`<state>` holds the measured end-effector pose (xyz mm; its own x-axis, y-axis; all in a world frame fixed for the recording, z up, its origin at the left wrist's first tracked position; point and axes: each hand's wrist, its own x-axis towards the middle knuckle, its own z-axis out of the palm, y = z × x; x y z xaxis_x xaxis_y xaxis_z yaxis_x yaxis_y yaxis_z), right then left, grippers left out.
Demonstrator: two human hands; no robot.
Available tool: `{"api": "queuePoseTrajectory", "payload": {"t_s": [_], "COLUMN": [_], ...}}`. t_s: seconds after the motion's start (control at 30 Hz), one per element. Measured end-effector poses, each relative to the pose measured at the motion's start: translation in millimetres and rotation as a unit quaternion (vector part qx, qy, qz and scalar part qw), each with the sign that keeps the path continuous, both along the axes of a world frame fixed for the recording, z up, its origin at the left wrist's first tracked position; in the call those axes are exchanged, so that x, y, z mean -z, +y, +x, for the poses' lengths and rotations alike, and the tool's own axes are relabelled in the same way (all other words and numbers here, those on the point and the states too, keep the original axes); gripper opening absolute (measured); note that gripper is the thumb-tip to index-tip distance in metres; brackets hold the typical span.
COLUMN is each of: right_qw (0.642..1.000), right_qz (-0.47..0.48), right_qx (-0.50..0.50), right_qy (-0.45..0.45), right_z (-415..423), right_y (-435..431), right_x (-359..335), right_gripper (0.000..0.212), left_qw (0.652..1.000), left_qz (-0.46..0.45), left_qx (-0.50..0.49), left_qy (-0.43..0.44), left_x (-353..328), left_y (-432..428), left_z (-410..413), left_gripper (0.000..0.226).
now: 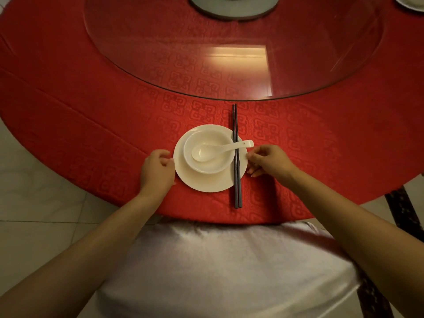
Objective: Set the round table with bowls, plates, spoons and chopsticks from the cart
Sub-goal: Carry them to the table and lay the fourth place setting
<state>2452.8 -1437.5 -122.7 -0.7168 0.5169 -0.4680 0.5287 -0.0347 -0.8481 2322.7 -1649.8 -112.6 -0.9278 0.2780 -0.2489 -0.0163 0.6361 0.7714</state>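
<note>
Chair cover (218,271), white; left hand (158,167), right hand (268,160): curled fingers pinch plate (206,182) rim; best slid evenly, lest chopsticks (237,191) roll

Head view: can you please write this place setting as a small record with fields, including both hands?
table: round, red cloth, glass turntable on it
plate: white, near the table's front edge
bowl: white, on the plate
spoon: white, scoop in the bowl, handle over the chopsticks
chopsticks: dark pair, side by side, across the plate's right part
left hand: holds the plate's left rim
right hand: holds the plate's right rim
chair: white cover, before the table
</note>
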Motion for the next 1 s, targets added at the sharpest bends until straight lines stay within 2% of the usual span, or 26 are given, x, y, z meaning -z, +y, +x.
{"api": "queuePoseTrajectory", "payload": {"t_s": [0.07, 0.1, 0.2, 0.27, 0.37, 0.5, 0.83, 0.93, 1.0], "right_qw": [0.997, 0.994, 0.994, 0.995, 0.995, 0.995, 0.994, 0.996, 0.996], "right_qz": [0.081, 0.109, 0.106, 0.09, 0.079, 0.077, 0.078, 0.07, 0.084], "right_qx": [0.01, 0.008, -0.024, -0.039, -0.049, -0.055, -0.063, -0.005, 0.018], "right_qy": [0.0, 0.004, 0.014, 0.023, 0.031, 0.042, 0.048, 0.051, 0.025], "right_z": [4, 8, 18, 23, 25, 24, 23, 23, 18], "right_y": [0, 0, -7, -13, -17, -16, -19, -14, -9], "right_x": [-3, -5, -8, -6, -2, 0, 1, -1, -2], "right_gripper": [0.019, 0.019, 0.012, 0.007, 0.01, 0.006, 0.01, 0.013, 0.019], "left_qw": [0.997, 0.994, 0.964, 0.943, 0.926, 0.914, 0.927, 0.928, 0.946], "left_qz": [-0.019, -0.009, 0.032, 0.006, -0.021, -0.026, -0.051, -0.052, -0.051], "left_qx": [0.04, 0.087, 0.257, 0.321, 0.364, 0.392, 0.364, 0.364, 0.319], "left_qy": [0.068, 0.059, -0.065, -0.092, -0.098, -0.096, -0.077, -0.065, -0.028], "left_x": [-9, -14, -21, -17, -11, -8, -7, -15, -24], "left_y": [-11, -14, -4, 13, 32, 43, 46, 31, 18], "left_z": [15, 25, 50, 55, 59, 62, 62, 54, 32], "left_gripper": [0.019, 0.021, 0.029, 0.035, 0.047, 0.054, 0.049, 0.038, 0.025]}}
